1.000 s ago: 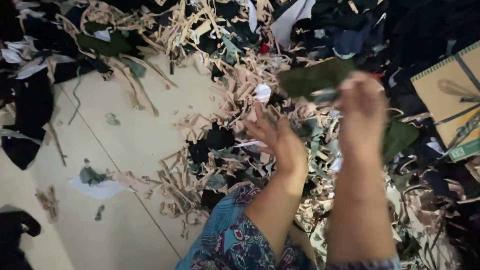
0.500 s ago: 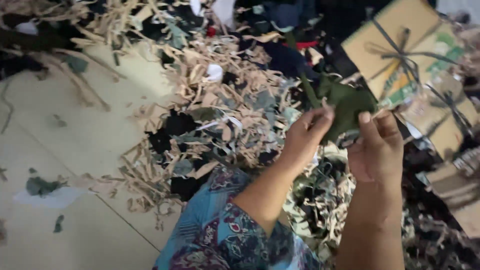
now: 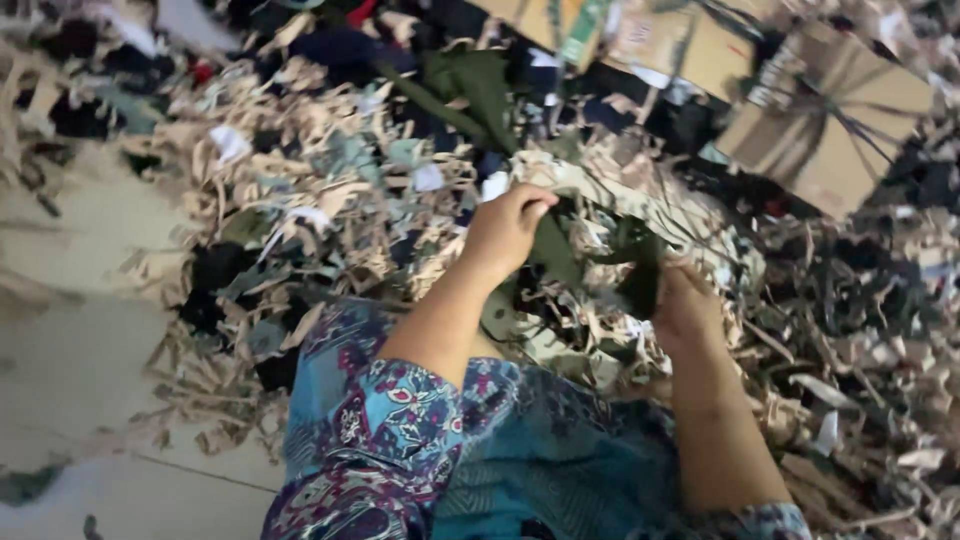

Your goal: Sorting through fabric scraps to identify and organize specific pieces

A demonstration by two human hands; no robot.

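Over a heap of beige fabric scraps, left hand clenched on one end of an olive-green cloth piece; cloth spans to right hand, fingers pinching its other end. Tied cardboard bundles lie upper right.

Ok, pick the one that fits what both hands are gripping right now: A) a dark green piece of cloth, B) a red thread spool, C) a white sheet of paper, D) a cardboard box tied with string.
A: the left hand and right hand each clutch an end of the dark green cloth over the heap of tan fabric scraps; the tied cardboard boxes lie apart, beyond the hands.
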